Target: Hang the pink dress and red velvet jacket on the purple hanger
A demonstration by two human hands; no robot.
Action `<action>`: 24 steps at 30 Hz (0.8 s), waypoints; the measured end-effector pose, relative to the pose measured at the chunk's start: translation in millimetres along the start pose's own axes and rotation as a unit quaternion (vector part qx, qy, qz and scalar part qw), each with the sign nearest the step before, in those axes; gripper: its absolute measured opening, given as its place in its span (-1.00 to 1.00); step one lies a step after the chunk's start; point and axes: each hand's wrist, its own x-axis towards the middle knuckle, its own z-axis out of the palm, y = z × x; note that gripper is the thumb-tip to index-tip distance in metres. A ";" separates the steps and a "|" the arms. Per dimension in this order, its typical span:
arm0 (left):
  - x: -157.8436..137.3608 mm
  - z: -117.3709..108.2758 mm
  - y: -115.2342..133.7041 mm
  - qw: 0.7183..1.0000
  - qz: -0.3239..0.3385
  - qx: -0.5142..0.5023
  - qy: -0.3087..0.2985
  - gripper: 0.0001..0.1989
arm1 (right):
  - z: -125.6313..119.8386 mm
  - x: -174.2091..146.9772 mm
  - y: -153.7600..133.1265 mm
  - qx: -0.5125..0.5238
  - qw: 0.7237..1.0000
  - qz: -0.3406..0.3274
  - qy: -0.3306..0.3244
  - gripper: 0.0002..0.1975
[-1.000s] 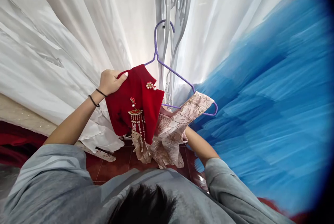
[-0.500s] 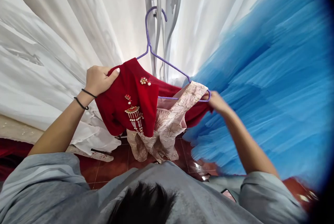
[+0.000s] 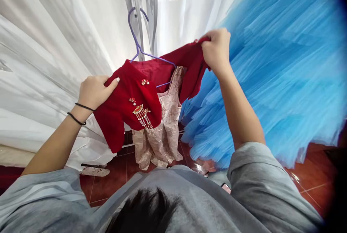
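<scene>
A red velvet jacket (image 3: 114, 106) with beaded ornaments is stretched between my two hands over a purple hanger (image 3: 137, 43). My left hand (image 3: 94, 92) is closed on its left shoulder, thumb on top. At the other side my right hand (image 3: 217, 50) grips the jacket's right part, raised off the hanger's right arm. Beneath the jacket, a pale pink brocade dress (image 3: 170, 113) hangs by a strap on the hanger's right end. Its left strap is covered by the jacket. The hanger's hook is at a grey metal scrollwork stand (image 3: 151, 16).
White drapes or gowns (image 3: 54, 45) fill the left and back. A blue tulle skirt (image 3: 271, 81) spreads along the right, close to my right arm. Below is a red tiled floor (image 3: 119, 168). Part of a phone (image 3: 226, 188) shows near my body.
My right hand has risen, lifting the jacket's right side above the dress strap and clear of the hanger's end. The view has shifted, while my left hand keeps its hold.
</scene>
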 end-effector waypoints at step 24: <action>-21.0 14.7 18.6 0.998 -0.010 -0.017 0.056 -0.52 | 146.1 -193.4 -119.7 0.341 0.886 -0.037 -0.311 -0.05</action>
